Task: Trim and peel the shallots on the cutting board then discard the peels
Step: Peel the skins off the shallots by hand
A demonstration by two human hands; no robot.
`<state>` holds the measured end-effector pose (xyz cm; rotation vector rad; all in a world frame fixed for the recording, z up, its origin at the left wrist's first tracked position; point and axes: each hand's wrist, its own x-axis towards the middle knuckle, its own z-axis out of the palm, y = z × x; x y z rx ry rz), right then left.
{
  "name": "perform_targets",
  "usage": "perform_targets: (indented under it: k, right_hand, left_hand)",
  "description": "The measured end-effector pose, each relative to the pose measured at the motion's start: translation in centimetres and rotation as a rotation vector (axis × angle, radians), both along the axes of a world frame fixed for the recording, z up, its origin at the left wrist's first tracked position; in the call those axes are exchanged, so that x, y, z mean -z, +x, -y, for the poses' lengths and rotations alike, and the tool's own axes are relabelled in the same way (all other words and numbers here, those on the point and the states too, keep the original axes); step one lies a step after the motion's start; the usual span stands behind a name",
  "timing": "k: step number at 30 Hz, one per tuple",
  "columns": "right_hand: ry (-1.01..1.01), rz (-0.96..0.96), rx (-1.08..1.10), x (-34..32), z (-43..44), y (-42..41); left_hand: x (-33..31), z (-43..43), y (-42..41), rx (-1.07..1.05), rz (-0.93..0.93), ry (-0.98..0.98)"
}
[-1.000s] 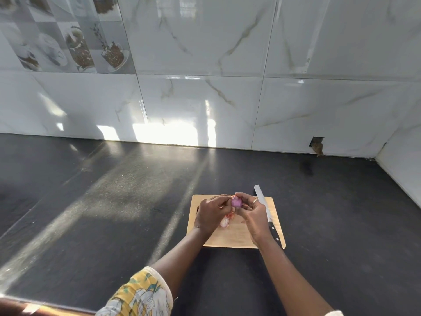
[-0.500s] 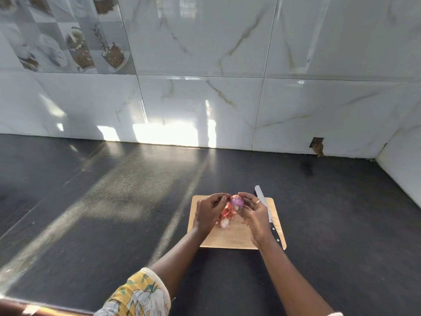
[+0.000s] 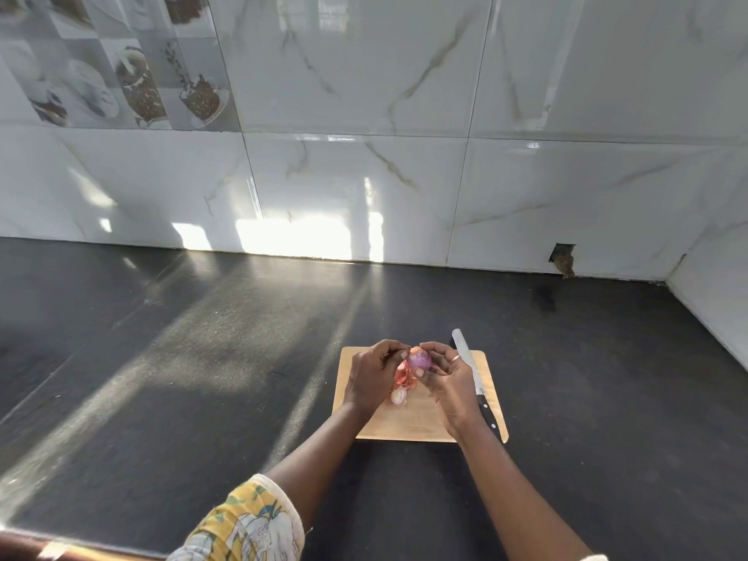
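Two hands meet just above the pale wooden cutting board (image 3: 404, 423) on the dark table (image 3: 202, 358). The right hand (image 3: 449, 384) curls round a small glossy purple shallot (image 3: 419, 360); the left hand (image 3: 370, 374) pinches the papery orange-red peel (image 3: 402, 376) hanging from it. Another pale shallot (image 3: 398, 396) lies on the board below. A hard tug could tear the skin short or slip the slick bulb free, and the white-bladed, black-handled knife (image 3: 468, 366) just beside the right hand is easily knocked.
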<state>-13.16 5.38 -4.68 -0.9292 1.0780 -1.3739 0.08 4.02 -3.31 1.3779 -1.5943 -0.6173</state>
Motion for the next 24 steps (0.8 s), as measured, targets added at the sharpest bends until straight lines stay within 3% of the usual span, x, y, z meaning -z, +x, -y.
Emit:
perform_targets:
  k: [12, 24]
  right_hand:
    - [0.033, 0.125, -0.027, -0.34, -0.36, 0.4]
    - [0.149, 0.448, -0.077, -0.55, -0.18, -0.08]
  left_hand:
    - [0.54, 0.42, -0.31, -0.015, 0.175, 0.091]
    - [0.4, 0.62, -0.41, 0.012, 0.168, 0.279]
